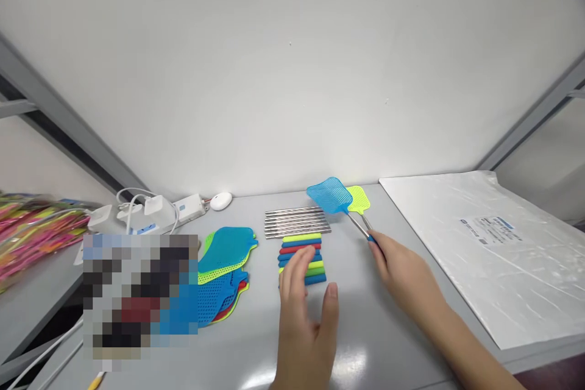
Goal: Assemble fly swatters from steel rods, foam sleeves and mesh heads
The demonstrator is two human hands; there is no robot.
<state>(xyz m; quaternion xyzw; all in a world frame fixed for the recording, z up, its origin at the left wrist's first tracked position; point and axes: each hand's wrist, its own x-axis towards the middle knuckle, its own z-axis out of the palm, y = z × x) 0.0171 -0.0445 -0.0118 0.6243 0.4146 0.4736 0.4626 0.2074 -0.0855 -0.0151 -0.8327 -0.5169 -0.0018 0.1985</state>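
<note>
My right hand (402, 265) is closed round the grip of a blue fly swatter (331, 194), whose perforated head tilts up to the left on a metal shaft. Behind it lies a lime-yellow fly swatter (359, 200), its lower part hidden by my right hand. My left hand (304, 317) hovers over or just touches a row of coloured handle grips (301, 244); its thumb and fingers are apart and nothing shows between them. Beyond the grips lies a row of metal rods (292, 223). Loose blue, yellow and red swatter heads (226, 250) are piled to the left.
On the right lies a large white plastic package (439, 256) with a label. Power adapters and cables (150, 210) and a round white device (221, 201) stand at the back left. Colourful wrapped items (41, 225) fill the far left. A blurred patch hides part of the table.
</note>
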